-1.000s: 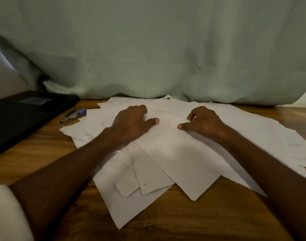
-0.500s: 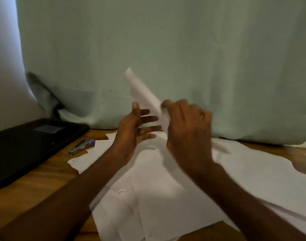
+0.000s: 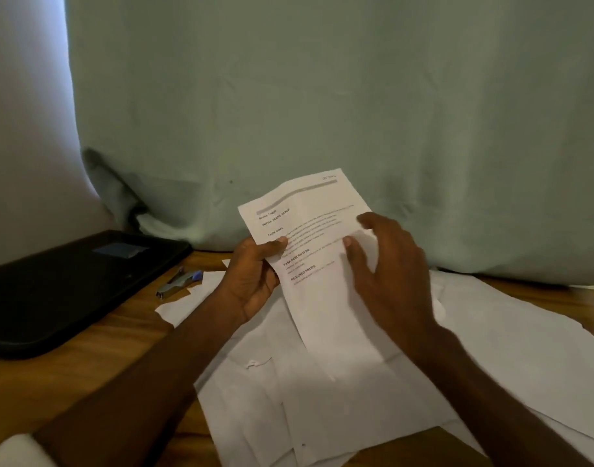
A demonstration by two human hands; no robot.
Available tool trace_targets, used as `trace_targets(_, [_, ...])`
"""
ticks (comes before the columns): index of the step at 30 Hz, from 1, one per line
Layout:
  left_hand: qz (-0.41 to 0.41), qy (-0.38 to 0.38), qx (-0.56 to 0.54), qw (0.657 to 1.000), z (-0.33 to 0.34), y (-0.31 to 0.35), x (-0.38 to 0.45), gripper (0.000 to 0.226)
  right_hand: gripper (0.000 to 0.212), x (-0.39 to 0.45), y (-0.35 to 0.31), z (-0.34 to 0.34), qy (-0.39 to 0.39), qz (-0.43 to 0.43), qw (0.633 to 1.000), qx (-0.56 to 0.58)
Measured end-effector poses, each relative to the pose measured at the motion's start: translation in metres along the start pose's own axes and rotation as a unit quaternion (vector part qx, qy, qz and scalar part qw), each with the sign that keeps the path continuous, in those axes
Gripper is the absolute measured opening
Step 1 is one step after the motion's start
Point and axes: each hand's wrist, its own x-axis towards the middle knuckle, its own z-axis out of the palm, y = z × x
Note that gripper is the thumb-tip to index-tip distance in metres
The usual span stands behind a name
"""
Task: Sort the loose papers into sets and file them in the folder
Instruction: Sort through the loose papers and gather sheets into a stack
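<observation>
Pinching printed sheet point(image 3: 309, 237) left edge: left hand point(image 3: 252, 278); right hand point(image 3: 386, 274) grips opposite edge.

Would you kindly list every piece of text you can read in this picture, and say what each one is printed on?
All legible text is on the printed sheet held up by the left hand and right hand:
"INITIAL SCENE SETUP"
"TASK GOAL"
"TASK DESCRIPTION"
"REQUIRED PROPS"
The title line above them, the top corner mark and the body lines are too blurred to read.
Loose papers, black folder and stapler: no legible text.
</observation>
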Motion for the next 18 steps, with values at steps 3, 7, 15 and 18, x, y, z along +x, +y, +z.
trace_targets(3, [-0.023, -0.039, 0.03, 0.999, -0.002, -0.004, -0.005, 0.036, 0.064, 0.003, 0.025, -0.011, -0.059, 0.164, 0.983, 0.056])
trace_targets(7, [0.002, -0.03, 0.103, 0.994, -0.009, -0.011, 0.0, 0.046, 0.057, 0.008, 0.044, -0.026, -0.071, 0.318, 0.915, 0.236])
trace_targets(15, [0.057, 0.025, 0.162, 0.985, -0.011, -0.009, 0.003, 0.038, 0.019, 0.009, 0.048, -0.021, -0.005, 0.346, 0.865, 0.364])
trace_targets(18, [0.051, -0.007, 0.176, 0.983, -0.01, -0.015, 0.003, 0.041, 0.019, 0.004, 0.047, -0.017, 0.022, 0.363, 0.844, 0.393])
